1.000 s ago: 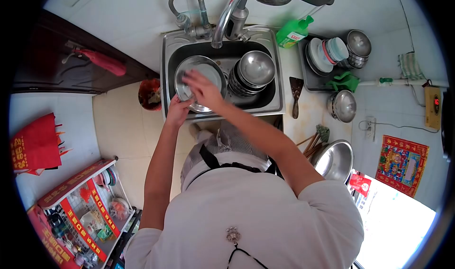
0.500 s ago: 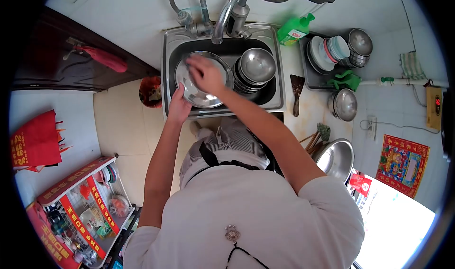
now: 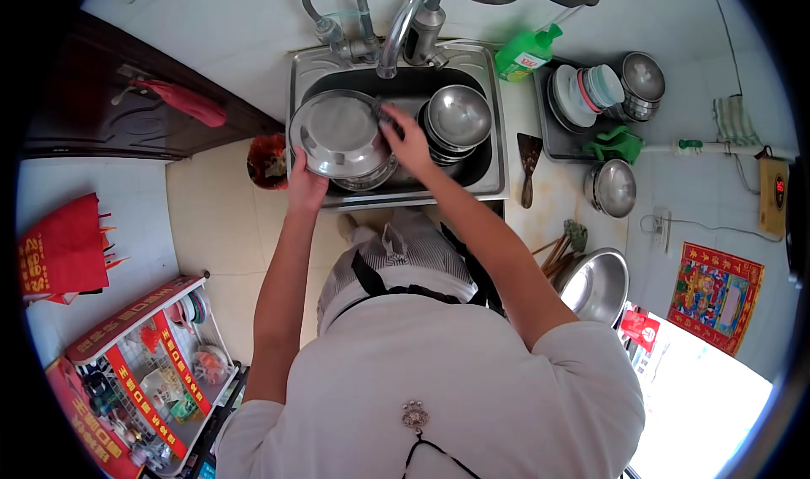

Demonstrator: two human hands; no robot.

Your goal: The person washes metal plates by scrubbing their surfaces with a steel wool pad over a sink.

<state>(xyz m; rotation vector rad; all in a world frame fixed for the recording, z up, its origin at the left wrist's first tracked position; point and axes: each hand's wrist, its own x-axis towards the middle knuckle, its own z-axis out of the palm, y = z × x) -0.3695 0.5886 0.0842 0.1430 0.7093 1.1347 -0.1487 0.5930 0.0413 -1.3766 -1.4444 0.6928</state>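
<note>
A round stainless steel plate [image 3: 337, 124] is tilted over the left side of the sink [image 3: 504, 154], its underside seemingly up. My left hand [image 3: 306, 184] grips the plate's near-left rim. At the plate's right edge, my right hand [image 3: 409, 141] is closed on a small dark scrubber [image 3: 380, 110], which touches or nearly touches the rim; the scrubber's exact kind is unclear. Under the plate another metal dish [image 3: 371, 178] shows in part. Right of my right hand stands a stack of steel bowls [image 3: 460, 116] in the sink.
A faucet [image 3: 401, 27] arches over the sink's back. Right of the sink are a green detergent bottle [image 3: 525, 54], a spatula [image 3: 529, 167], a tray [image 3: 553, 146] with stacked dishes, more steel bowls [image 3: 613, 187] and a large basin [image 3: 601, 285]. A red-lined bin [image 3: 267, 162] stands at left.
The plate has been raised, shifted left and turned over, exposing a dish beneath. My right hand has moved from over the plate's middle to its right edge.
</note>
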